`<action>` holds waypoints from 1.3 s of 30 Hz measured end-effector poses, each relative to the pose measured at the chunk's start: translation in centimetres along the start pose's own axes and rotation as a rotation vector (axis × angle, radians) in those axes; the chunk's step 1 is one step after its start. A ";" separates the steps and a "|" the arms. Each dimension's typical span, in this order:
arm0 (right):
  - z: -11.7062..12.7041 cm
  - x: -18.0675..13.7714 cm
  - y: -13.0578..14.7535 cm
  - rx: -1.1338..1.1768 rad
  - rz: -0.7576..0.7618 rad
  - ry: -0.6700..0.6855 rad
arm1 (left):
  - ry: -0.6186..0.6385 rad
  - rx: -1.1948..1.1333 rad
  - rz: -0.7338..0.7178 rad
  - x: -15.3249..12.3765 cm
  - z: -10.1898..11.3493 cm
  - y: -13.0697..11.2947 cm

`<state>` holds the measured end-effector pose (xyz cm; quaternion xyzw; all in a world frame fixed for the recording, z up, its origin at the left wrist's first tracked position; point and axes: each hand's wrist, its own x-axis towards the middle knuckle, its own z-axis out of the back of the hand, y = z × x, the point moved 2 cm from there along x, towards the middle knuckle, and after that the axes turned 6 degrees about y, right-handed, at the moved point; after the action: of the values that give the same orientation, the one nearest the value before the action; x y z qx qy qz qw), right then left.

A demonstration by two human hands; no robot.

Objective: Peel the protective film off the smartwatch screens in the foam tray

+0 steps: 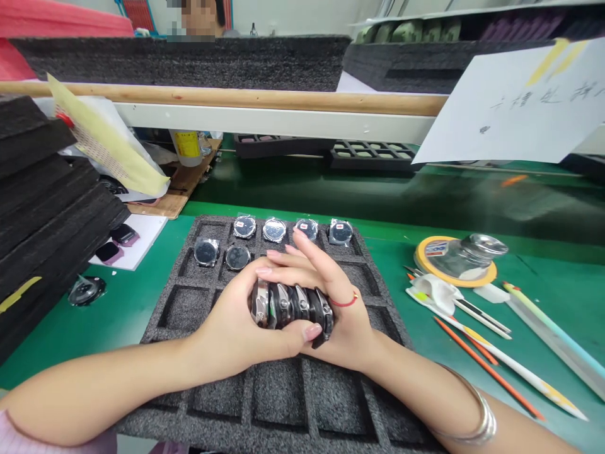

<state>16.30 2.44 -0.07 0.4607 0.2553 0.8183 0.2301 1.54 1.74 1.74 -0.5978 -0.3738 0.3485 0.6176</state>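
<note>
My left hand (241, 325) and my right hand (331, 296) meet over a black foam tray (293, 397) with square pockets. Together they clasp a row of several round watch bodies (290, 306) stacked on edge. My left thumb curls under the stack and my left fingers wrap its left end. My right palm backs the right end, with the fingers stretched out over my left hand. Several wrapped watch bodies (274, 230) lie face up in the tray's far pockets.
Piles of black foam trays (42, 208) stand at the left, with two dark watches (116, 243) on white paper. At the right lie a tape roll (454, 261), tweezers (477, 312), orange pencils (486, 369) and a ruler (553, 343). Another person sits beyond the shelf rail (227, 98).
</note>
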 end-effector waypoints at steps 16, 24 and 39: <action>-0.2 -0.2 -0.1 -0.022 -0.046 -0.035 | 0.013 -0.044 0.097 0.1 0.2 0.2; -0.4 -0.2 -0.2 -0.007 -0.046 -0.037 | 0.015 -0.062 0.069 0.0 0.2 0.6; 0.4 1.0 0.9 -0.005 -0.067 -0.040 | -0.114 0.046 -0.059 0.5 0.9 -1.0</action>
<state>16.09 2.43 1.34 0.4677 0.2636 0.8014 0.2637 0.98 2.57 2.72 -0.5515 -0.4178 0.3719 0.6189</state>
